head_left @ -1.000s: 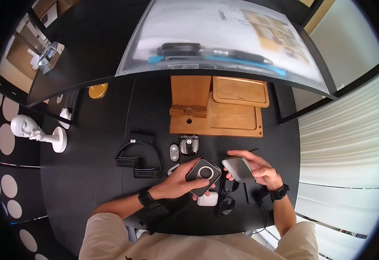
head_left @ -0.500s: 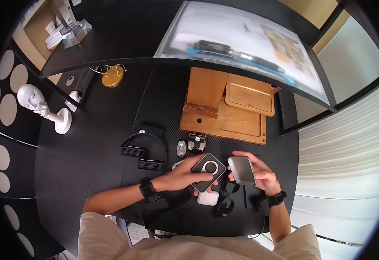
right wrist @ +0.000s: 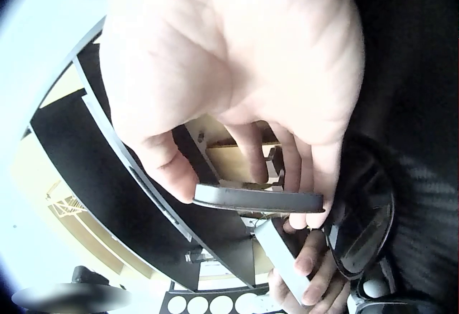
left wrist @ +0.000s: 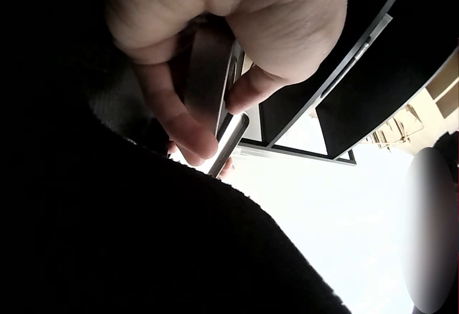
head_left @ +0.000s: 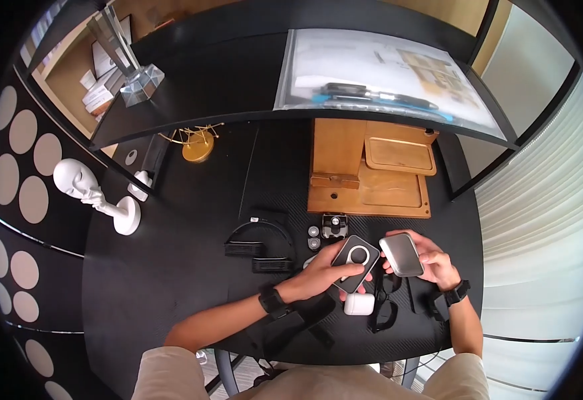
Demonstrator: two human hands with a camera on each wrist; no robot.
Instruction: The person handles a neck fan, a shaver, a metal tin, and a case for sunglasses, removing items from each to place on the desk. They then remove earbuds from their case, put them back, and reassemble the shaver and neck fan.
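My left hand (head_left: 315,277) grips a dark rounded-rectangle device (head_left: 352,285) with a pale ring on its face, the thumb lying across the ring. In the left wrist view the device's grey side (left wrist: 206,81) shows between thumb and fingers. Close to its right, my right hand (head_left: 441,264) holds a thin grey slab (head_left: 400,255) with rounded corners by its edges. The right wrist view shows the slab edge-on (right wrist: 258,198) between thumb and fingertips. Below the hands lie a white earbud case (head_left: 359,304) and black sunglasses (head_left: 385,315).
A black neck fan (head_left: 275,265) lies left of the hands. Beyond them are a small two-button piece (head_left: 313,238), a small clear-and-black box (head_left: 335,225) and a wooden desk stand (head_left: 391,198). A black shelf (head_left: 238,117) overhangs the back; a white head figurine (head_left: 126,217) stands far left.
The head view has swung, so the desk and hands appear farther right. The right hand has turned the grey slab a little; both hands keep their holds.
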